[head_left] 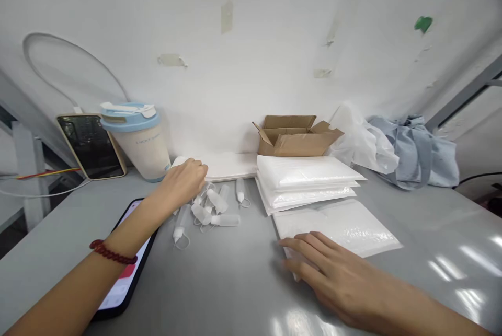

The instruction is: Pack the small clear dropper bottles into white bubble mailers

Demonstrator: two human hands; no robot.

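My left hand (187, 179), with a red bracelet at the wrist, is closed at the rear of a loose group of small clear squeeze bottles (227, 220) with white caps. Its fingertips point away from me, so whatever they grip is hidden. Just beyond it lies a low stack of white sheets or flat packs (231, 165). On the right, my right hand (333, 268) rests palm down with fingers stretched over the near left corner of a white bubble mailer (345, 229). Behind that mailer sits a pile of puffy white bubble mailers (306, 179).
An open cardboard box (301, 140) stands at the wall, beside a white plastic bag (364, 140) and a light blue cloth bag (427, 158). On the left are a lidded cup (143, 145), a propped phone (92, 145) on a cable, and a lit phone (117, 299) lying flat under my left forearm.
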